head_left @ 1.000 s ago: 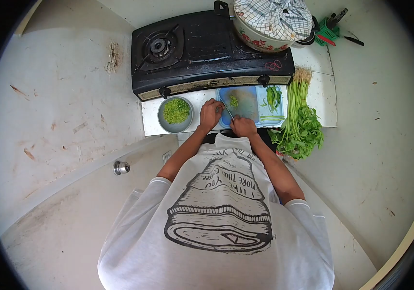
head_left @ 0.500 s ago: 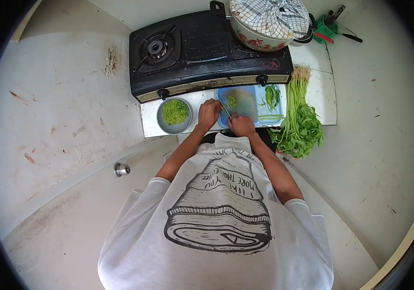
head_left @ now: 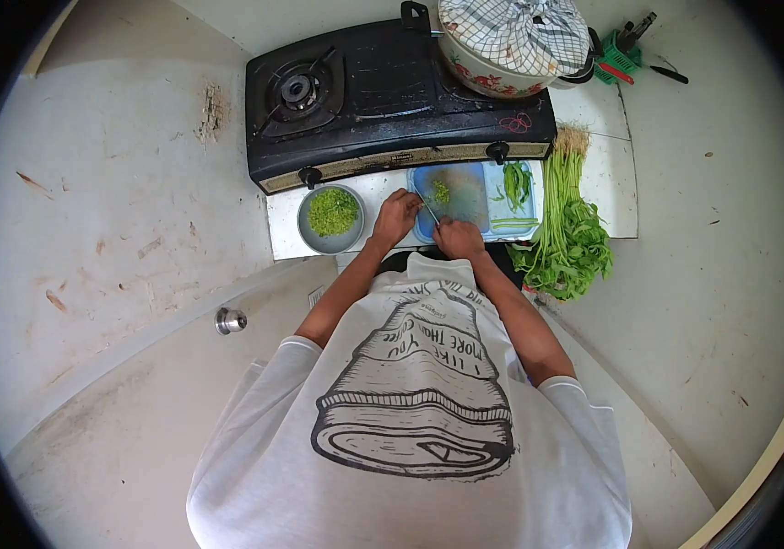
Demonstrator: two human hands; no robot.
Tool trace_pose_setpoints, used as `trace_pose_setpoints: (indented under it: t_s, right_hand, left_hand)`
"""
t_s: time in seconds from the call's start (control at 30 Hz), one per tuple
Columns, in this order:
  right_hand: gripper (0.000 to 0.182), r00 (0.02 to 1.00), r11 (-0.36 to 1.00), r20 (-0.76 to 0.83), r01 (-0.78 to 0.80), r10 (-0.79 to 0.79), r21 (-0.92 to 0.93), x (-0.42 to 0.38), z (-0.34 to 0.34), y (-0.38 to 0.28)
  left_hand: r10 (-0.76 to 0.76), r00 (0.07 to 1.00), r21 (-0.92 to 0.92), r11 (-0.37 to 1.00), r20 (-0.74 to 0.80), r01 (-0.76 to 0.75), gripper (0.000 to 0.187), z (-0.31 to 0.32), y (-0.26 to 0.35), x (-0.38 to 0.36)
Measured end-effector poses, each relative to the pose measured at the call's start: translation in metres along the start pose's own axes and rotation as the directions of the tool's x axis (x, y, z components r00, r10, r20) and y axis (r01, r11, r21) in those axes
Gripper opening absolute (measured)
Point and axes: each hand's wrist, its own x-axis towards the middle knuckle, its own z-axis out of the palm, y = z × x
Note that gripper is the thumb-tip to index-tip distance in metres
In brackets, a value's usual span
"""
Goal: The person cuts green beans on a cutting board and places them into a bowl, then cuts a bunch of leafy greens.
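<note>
My right hand (head_left: pixel 459 239) is closed round the handle of a knife (head_left: pixel 430 212), whose blade slants up and left over the blue cutting board (head_left: pixel 467 203). Beside the blade, at the board's left edge, my left hand (head_left: pixel 397 217) is closed, its fingertips bent down on something too small to make out. Chopped green pieces (head_left: pixel 440 192) lie on the board just past the blade. Leafy trimmings (head_left: pixel 516 186) and a few green stalks (head_left: pixel 513 223) rest on the tray's right part. To the left, a grey bowl (head_left: pixel 306 232) holds chopped greens (head_left: pixel 332 212).
Behind the board stands a black two-burner stove (head_left: pixel 392 73) with a cloth-covered pot (head_left: pixel 492 82). A large bunch of leafy stalks (head_left: pixel 566 220) lies at the counter's right. A green basket (head_left: pixel 618 57) with utensils sits at the back right.
</note>
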Motion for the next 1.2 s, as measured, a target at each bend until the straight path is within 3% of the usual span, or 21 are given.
trace_pose_setpoints:
  t_s: [0.17,0.27,0.47,0.57,0.97,1.2]
  right_hand:
    - [0.037,1.000,1.000,0.004,-0.014,0.014,-0.006,0.003,0.003,-0.001]
    - [0.038,0.999,0.998,0.013,0.040,-0.039,-0.044,0.007,0.002,-0.001]
    - [0.038,1.000,1.000,0.008,-0.013,0.013,-0.020,0.004,0.000,-0.002]
    - [0.038,0.999,0.994,0.052,-0.010,0.016,-0.106,-0.002,-0.001,-0.002]
    - [0.038,0.999,0.999,-0.007,-0.050,0.050,-0.020,0.003,-0.009,-0.004]
    - [0.039,1.000,0.999,0.003,0.013,-0.012,-0.036,0.000,-0.002,-0.004]
  left_hand:
    - [0.040,0.999,0.114,0.993,0.012,-0.041,0.011,0.001,-0.006,-0.001]
    - [0.043,0.999,0.024,0.999,-0.012,-0.042,0.008,0.003,-0.008,-0.001]
    - [-0.049,0.998,-0.043,0.998,-0.042,0.047,0.007,0.003,0.002,-0.002]
    - [-0.038,0.997,-0.028,0.999,-0.072,0.036,0.007,0.007,-0.003,-0.003]
    - [0.005,0.999,0.046,0.999,-0.032,-0.004,0.012,0.000,0.004,-0.004]
    - [0.011,0.999,0.075,0.997,-0.032,-0.009,0.010,0.002,-0.002,-0.004]
